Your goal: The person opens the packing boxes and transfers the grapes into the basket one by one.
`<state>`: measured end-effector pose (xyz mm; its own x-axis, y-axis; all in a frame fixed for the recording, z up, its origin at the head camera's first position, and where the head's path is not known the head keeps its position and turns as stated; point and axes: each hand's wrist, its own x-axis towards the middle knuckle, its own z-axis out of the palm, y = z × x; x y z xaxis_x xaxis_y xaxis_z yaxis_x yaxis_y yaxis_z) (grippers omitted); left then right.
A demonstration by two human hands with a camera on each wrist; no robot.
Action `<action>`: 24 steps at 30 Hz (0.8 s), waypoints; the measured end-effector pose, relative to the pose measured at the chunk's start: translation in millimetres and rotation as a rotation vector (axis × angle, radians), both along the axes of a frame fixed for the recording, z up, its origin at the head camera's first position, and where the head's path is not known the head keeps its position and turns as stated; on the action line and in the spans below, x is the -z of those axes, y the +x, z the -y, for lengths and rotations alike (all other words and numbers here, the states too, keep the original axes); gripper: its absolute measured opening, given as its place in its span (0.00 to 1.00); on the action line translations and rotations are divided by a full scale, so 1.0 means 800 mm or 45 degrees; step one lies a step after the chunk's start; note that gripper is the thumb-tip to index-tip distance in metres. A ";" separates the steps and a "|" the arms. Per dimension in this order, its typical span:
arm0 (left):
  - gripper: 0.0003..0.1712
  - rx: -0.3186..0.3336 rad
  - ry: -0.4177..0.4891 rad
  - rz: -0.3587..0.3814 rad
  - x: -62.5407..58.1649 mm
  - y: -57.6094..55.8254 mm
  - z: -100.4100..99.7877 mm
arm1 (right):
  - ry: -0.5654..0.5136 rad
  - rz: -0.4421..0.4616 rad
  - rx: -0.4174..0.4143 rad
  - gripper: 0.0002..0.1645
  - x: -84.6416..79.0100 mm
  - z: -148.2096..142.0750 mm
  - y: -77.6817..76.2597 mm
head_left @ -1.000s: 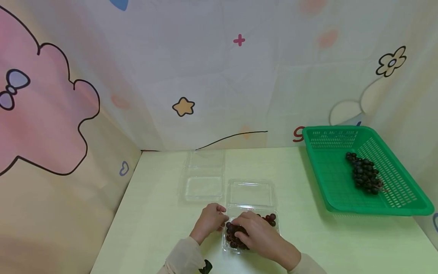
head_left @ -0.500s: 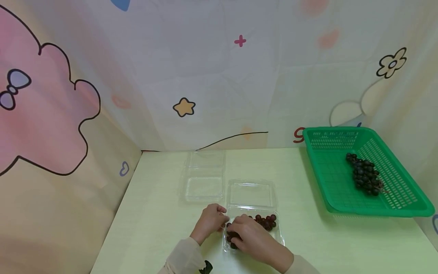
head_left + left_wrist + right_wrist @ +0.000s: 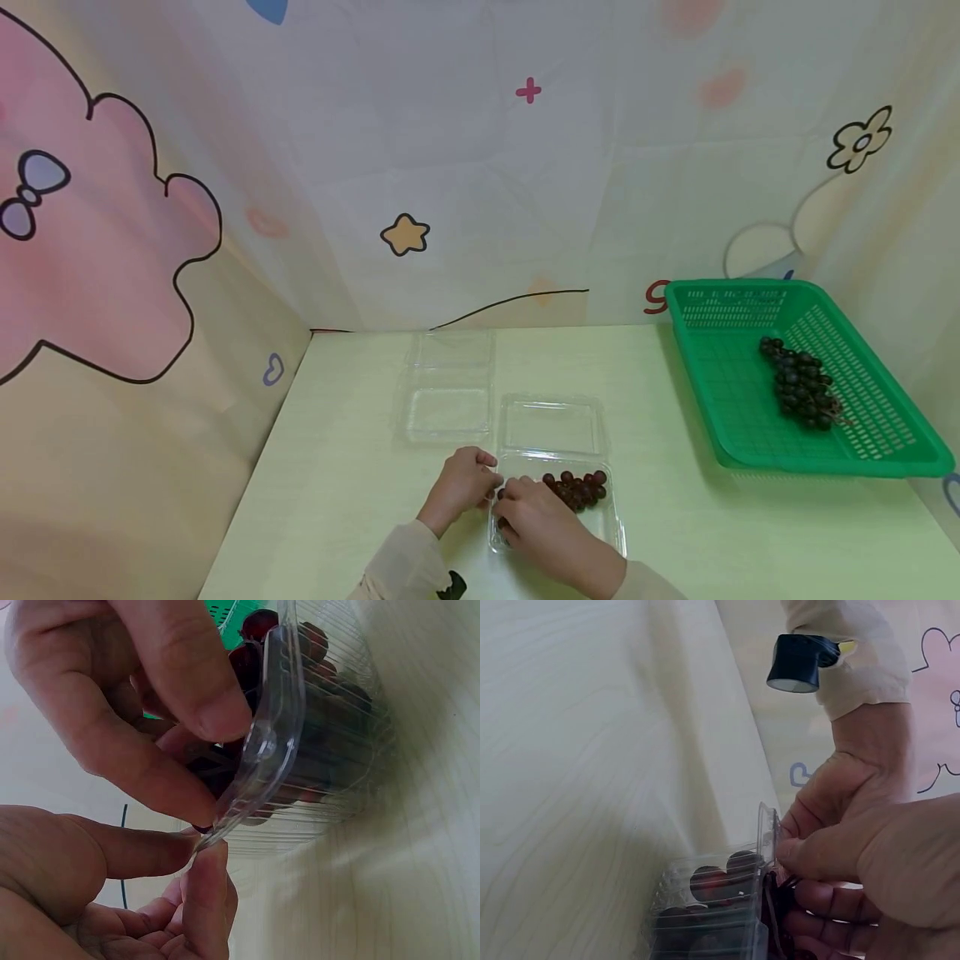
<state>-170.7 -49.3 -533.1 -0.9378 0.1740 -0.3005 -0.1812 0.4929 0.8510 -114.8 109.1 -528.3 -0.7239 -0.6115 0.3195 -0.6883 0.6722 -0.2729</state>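
Observation:
A clear plastic clamshell box (image 3: 606,527) with dark red grapes (image 3: 577,490) in it stands near the front of the table, its lid (image 3: 551,425) folded back flat behind it. At the box's left side, my left hand (image 3: 459,483) pinches the rim (image 3: 266,754) between thumb and finger. Over the left part of the box, my right hand (image 3: 546,525) reaches in and holds grapes with curled fingers, its thumb (image 3: 821,859) at the rim in the right wrist view. The hand hides most of the grapes on that side.
Another clear clamshell box (image 3: 447,412) lies opened behind and to the left. A green plastic basket (image 3: 825,462) on the right holds a bunch of dark grapes (image 3: 801,385). Patterned cloth (image 3: 465,167) hangs behind and beside the table.
My right hand has shifted left inside the box, and more grapes on the right side now show. The left hand stays at the rim.

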 end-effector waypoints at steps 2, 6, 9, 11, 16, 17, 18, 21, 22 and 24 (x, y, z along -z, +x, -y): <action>0.10 -0.001 -0.002 -0.004 0.000 0.000 0.000 | 0.033 -0.028 0.020 0.07 0.002 0.002 -0.001; 0.10 -0.001 0.015 -0.010 -0.001 0.000 0.000 | 0.105 -0.069 0.049 0.07 0.004 0.005 -0.002; 0.10 -0.001 0.026 -0.010 -0.001 0.001 0.000 | 0.155 -0.072 0.074 0.08 0.003 0.007 -0.002; 0.10 -0.001 0.029 -0.007 -0.002 0.001 0.000 | 0.185 -0.066 0.091 0.08 0.004 0.007 -0.002; 0.10 0.002 0.036 -0.013 -0.002 0.002 0.001 | 0.241 -0.064 0.128 0.08 0.007 0.009 -0.003; 0.10 0.002 0.036 -0.015 -0.002 0.002 0.001 | 0.247 -0.065 0.132 0.08 0.008 0.010 -0.003; 0.10 0.003 0.039 -0.015 -0.002 0.002 0.001 | 0.254 -0.066 0.134 0.08 0.009 0.010 -0.003; 0.10 -0.002 0.047 -0.003 -0.003 0.003 0.000 | 0.275 -0.072 0.132 0.07 0.011 0.011 -0.003; 0.10 -0.005 0.051 0.002 -0.003 0.003 0.000 | 0.280 -0.075 0.126 0.07 0.012 0.011 -0.004; 0.10 -0.007 0.055 0.009 -0.004 0.003 0.000 | 0.294 -0.076 0.107 0.06 0.012 0.010 -0.004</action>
<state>-167.9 -49.4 -529.7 -0.9367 0.1818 -0.2992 -0.1897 0.4547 0.8702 -118.3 101.2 -537.7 -0.7593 -0.6115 0.2225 -0.6375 0.7676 -0.0660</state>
